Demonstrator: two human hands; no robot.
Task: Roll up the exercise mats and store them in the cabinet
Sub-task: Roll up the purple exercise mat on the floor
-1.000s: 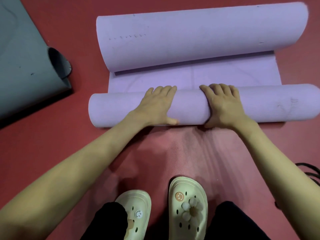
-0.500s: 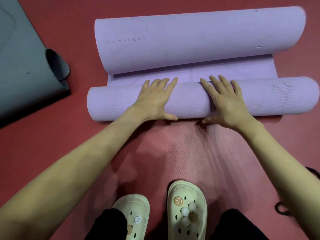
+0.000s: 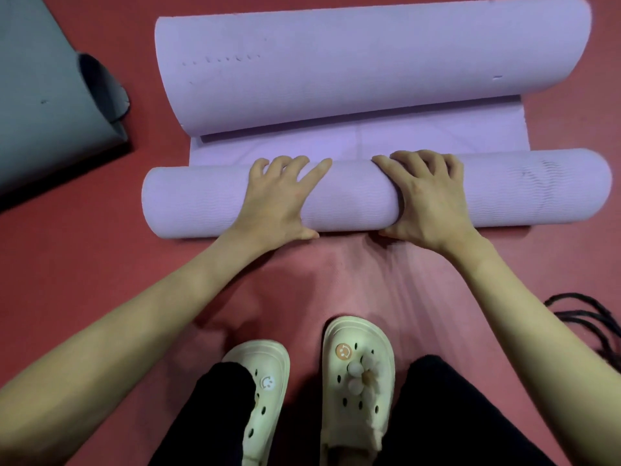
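Ahead of us, only a narrow flat strip of purple mat [image 3: 353, 142] lies open between the near roll [image 3: 353, 200] and the far curl [image 3: 336, 68]. A grey mat [image 3: 40, 95] blocks the left; black cords [image 3: 584, 314] lie right; bare red floor [image 3: 84, 264] elsewhere.
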